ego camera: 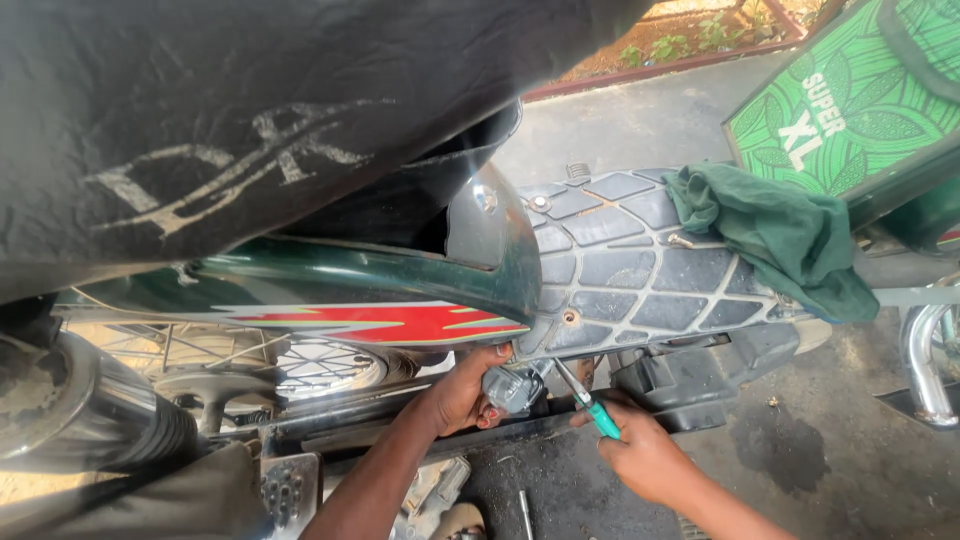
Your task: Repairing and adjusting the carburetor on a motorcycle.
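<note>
Both hands work under the moped: left hand (pixel 462 392) grips a grey part (pixel 512 386), right hand (pixel 645 455) clamps a screwdriver (pixel 588 400) against it, still unfinished.

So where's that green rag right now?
In the head view the green rag lies upper right, draped over the moped's grey footboard, below the green box and away from both hands.
</note>
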